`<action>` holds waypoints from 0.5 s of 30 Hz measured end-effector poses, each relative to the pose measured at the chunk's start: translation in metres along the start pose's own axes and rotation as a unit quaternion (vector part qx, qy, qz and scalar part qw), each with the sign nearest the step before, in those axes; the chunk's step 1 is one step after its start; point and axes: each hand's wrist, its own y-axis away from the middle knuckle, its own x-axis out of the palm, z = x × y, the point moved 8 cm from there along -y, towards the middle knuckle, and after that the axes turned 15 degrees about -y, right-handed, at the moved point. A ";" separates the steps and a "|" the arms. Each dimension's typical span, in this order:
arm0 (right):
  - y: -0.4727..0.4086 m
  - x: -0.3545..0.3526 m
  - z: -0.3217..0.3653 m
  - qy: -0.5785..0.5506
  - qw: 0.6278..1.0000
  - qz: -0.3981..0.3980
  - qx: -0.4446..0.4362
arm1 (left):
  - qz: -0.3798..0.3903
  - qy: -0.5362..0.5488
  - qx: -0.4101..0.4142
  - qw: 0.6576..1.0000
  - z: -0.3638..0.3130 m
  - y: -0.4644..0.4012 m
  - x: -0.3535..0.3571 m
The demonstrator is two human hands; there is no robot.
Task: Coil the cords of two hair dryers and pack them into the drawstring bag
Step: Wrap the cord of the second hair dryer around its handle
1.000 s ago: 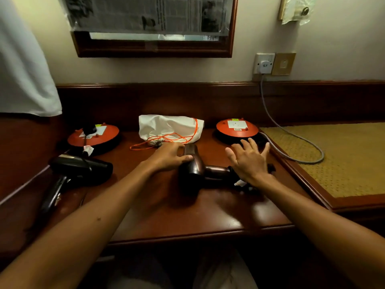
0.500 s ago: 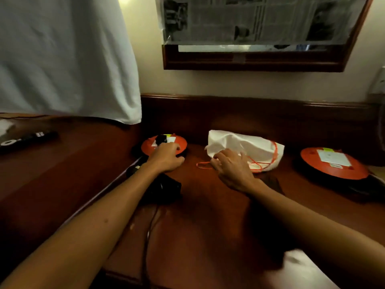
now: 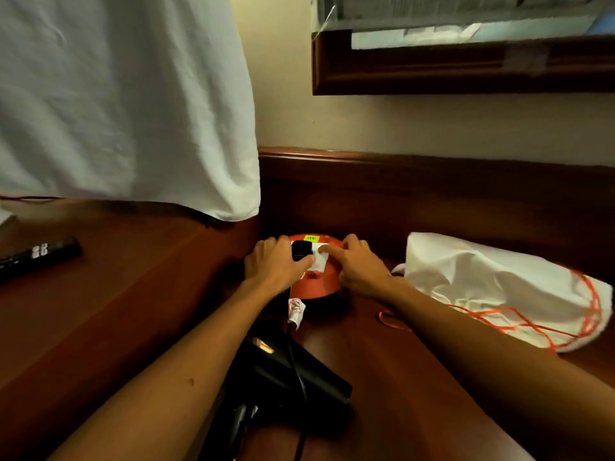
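Left hand (image 3: 278, 266) grips the black plug (image 3: 302, 250) at 12 o'clock; right hand (image 3: 357, 266), fingers spread, braces the orange socket disc (image 3: 316, 287): pull straight.

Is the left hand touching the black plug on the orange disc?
Touching. The head view shows the left hand with its thumb and fingers wrapped round the black plug on the orange disc, with no gap between them.

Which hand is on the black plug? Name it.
The left hand: it curls around the black plug on the orange disc; the right hand only touches the white label.
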 end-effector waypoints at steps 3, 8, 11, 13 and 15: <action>-0.011 -0.003 -0.002 0.001 1.000 -0.022 -0.008 | -0.008 -0.040 0.004 0.999 -0.006 -0.009 0.005; -0.014 0.002 -0.009 -0.006 0.999 -0.050 0.010 | -0.069 -0.067 0.022 0.995 -0.015 -0.010 0.002; -0.012 0.004 -0.011 -0.003 0.998 -0.059 0.016 | -0.104 0.006 -0.031 0.994 -0.009 -0.004 -0.015; -0.011 0.004 -0.010 0.003 0.998 -0.055 0.023 | -0.131 0.110 -0.089 0.981 0.000 -0.008 -0.037; -0.007 0.006 -0.008 0.009 0.999 -0.032 0.033 | -0.121 0.109 -0.069 0.984 -0.002 -0.015 -0.054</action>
